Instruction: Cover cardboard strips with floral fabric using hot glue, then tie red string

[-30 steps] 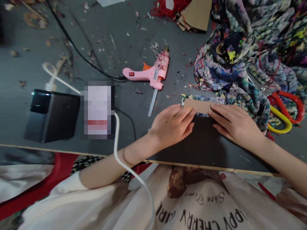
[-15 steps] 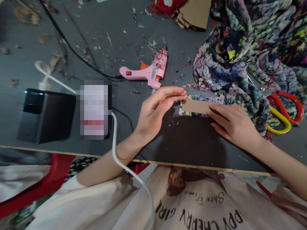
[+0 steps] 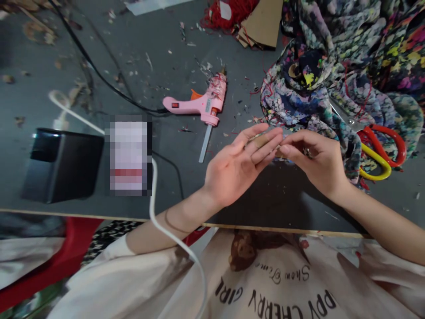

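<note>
My left hand (image 3: 241, 168) is turned palm up over the table, its fingers stretched out to the right. Against its fingertips, my right hand (image 3: 320, 159) has thumb and index finger pinched together. Whatever lies in that pinch is too small or hidden to name. Beneath both hands lies a floral fabric strip (image 3: 286, 158) with a tan cardboard strip on it, mostly covered by my fingers. Just right of my right hand is crumpled floral fabric (image 3: 299, 104), and scissors with red and yellow handles (image 3: 376, 168) rest on it.
A pink glue gun (image 3: 189, 105) with a clear glue stick lies beyond my left hand. A black box-shaped device (image 3: 66, 164) and a blurred-out phone (image 3: 128, 155) with a white cable (image 3: 154, 190) are left. Red yarn (image 3: 222, 15) and cardboard pieces (image 3: 262, 26) lie at the back.
My left hand has moved right and rolled palm up. My right hand has lifted off the cardboard strip and pinches at the left fingertips. The whole view has shifted slightly.
</note>
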Demonstrator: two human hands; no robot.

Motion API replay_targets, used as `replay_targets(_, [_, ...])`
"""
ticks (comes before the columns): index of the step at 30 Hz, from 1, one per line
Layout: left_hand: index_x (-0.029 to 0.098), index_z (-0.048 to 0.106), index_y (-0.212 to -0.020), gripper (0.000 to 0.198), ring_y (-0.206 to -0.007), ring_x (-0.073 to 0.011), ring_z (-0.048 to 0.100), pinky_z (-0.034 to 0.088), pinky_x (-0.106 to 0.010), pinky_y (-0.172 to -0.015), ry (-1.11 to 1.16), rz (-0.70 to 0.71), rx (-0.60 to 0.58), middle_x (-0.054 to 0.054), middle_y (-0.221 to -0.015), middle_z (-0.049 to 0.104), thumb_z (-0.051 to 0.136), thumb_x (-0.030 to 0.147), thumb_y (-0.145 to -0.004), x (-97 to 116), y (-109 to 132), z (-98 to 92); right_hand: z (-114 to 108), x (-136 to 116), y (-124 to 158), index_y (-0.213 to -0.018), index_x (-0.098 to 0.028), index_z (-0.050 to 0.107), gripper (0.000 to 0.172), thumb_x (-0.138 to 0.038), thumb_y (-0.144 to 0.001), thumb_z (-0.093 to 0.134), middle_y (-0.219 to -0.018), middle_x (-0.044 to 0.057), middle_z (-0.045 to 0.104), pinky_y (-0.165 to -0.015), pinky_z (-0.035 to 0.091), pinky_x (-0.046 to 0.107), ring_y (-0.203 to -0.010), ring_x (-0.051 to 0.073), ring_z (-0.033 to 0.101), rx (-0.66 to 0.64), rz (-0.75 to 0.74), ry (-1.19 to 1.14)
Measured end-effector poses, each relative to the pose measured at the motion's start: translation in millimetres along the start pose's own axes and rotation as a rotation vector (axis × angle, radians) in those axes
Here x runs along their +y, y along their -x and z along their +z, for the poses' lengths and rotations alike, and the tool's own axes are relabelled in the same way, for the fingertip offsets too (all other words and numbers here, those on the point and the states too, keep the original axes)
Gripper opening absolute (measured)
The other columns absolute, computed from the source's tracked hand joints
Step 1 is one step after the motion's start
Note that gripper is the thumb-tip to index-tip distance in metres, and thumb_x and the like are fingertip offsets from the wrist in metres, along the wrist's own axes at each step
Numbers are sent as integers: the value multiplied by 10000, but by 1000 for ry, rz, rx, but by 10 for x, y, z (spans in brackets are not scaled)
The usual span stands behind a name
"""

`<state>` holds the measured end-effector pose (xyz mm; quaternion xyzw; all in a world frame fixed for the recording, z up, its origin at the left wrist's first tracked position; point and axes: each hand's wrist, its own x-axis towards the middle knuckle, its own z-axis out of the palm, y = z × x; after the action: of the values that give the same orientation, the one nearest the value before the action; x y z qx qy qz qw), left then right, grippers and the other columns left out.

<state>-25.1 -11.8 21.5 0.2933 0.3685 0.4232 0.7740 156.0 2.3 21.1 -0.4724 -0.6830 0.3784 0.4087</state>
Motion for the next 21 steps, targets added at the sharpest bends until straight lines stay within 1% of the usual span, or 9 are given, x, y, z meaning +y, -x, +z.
replay_targets(3, [256, 524, -1240, 414, -1437, -266, 452, 354, -485, -1224, -73, 84, -72, -31, -1423, 594, 519, 477, -889, -38, 31, 11, 27, 1, 13, -777, -171, 697, 121, -256, -860, 675, -672, -23, 654, -554, 431, 222, -599, 90, 552, 16, 136, -180])
replay_targets(5, [268, 511, -1246, 445, -1427, -263, 465, 354, -470, -1228, -120, 119, -110, -25, -1447, 574, 547, 508, -873, -53, 34, 13, 25, -1, 12, -745, -169, 695, 139, -267, -844, 694, -658, -26, 649, -535, 413, 212, -585, 80, 542, 26, 200, -260])
replay_targets(8, [277, 500, -1272, 492, -1433, -263, 457, 380, -462, -1217, -184, 121, -146, -20, -1480, 543, 539, 553, -867, -58, 13, -8, 18, 8, 14, -717, -177, 700, 147, -286, -806, 740, -634, -35, 641, -521, 406, 205, -561, 70, 529, 51, 243, -365])
replay_targets(11, [303, 495, -1307, 488, -1441, -250, 449, 426, -460, -1184, -183, 93, -192, 4, -1483, 540, 463, 564, -896, -64, -24, -61, 26, 43, 35, -707, -190, 705, 179, -339, -778, 774, -648, -34, 658, -540, 444, 210, -570, 75, 557, 79, 246, -463])
replay_targets(14, [330, 487, -1329, 456, -1455, -230, 428, 431, -454, -1179, -134, 75, -249, 30, -1492, 527, 380, 540, -939, -86, -55, -111, 46, 82, 63, -717, -198, 705, 184, -356, -765, 786, -644, -35, 652, -554, 466, 221, -572, 83, 567, 98, 242, -492])
replay_targets(16, [336, 474, -1347, 465, -1474, -231, 397, 415, -462, -1190, -126, 69, -261, 35, -1518, 496, 343, 549, -955, -108, -61, -123, 56, 92, 77, -714, -198, 692, 190, -359, -768, 777, -643, -33, 641, -563, 472, 230, -579, 90, 568, 100, 240, -484])
replay_targets(18, [331, 465, -1358, 492, -1491, -244, 366, 390, -472, -1209, -134, 85, -259, 30, -1543, 463, 344, 582, -952, -129, -53, -116, 60, 87, 88, -688, -194, 662, 206, -353, -789, 747, -637, -31, 624, -570, 468, 238, -581, 94, 556, 85, 242, -461])
replay_targets(21, [333, 476, -1351, 505, -1500, -252, 347, 339, -467, -1244, -115, 150, -282, 33, -1555, 446, 407, 610, -935, -154, -22, -90, 62, 65, 102, -679, -187, 639, 227, -347, -833, 687, -633, -26, 606, -569, 439, 241, -585, 93, 532, 23, 242, -399])
